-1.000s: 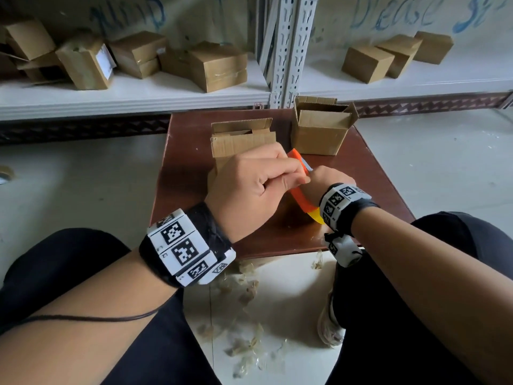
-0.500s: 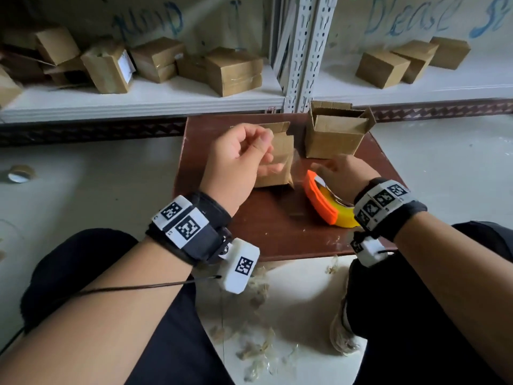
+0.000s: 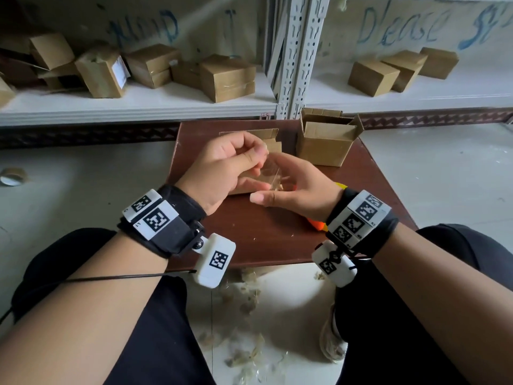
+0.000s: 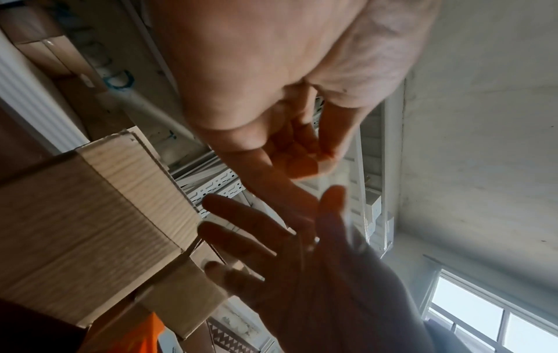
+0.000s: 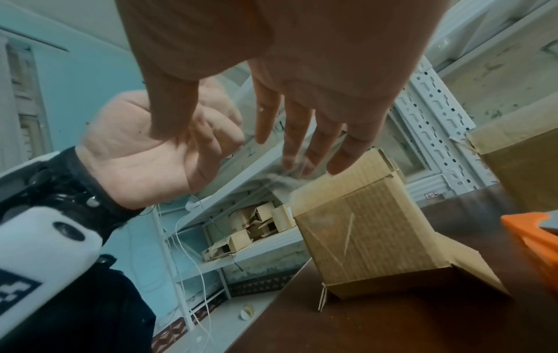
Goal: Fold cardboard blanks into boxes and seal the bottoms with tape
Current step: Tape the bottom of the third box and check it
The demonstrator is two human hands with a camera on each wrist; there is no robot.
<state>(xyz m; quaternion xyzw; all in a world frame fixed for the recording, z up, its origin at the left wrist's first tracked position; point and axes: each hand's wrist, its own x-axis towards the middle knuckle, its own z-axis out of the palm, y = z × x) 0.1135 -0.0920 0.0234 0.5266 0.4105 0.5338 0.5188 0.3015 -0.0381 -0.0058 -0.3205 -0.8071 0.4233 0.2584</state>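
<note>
A strip of clear tape (image 3: 270,173) stretches between the two hands, above the brown table (image 3: 266,234). The left hand (image 3: 224,168) pinches one end between thumb and curled fingers; the right hand (image 3: 294,184) is spread, fingers nearly straight, and the other end seems to cling to its fingertips (image 5: 294,162) (the tape is see-through, so its edges are hard to trace).

Just behind and below the hands stands the box being worked on (image 5: 362,229), bottom side up, its flaps closed and a strip of tape already visible on one face. A second box (image 3: 327,143) with open flaps sits further back on the right of the table.

A second ago both hands were bunched at the orange tape dispenser (image 3: 316,225), and half a second ago the right hand was resting on it; now the dispenser lies on the table under the right wrist, let go. This suggests a piece has been pulled and cut free, so the next step is probably to lay it over the bottom seam. The risk is the loose strip folding onto itself or sticking to the fingers.

More boxes (image 3: 227,79) line the white shelf (image 3: 166,104) behind, and a tape roll (image 3: 12,176) lies on the floor at left.
</note>
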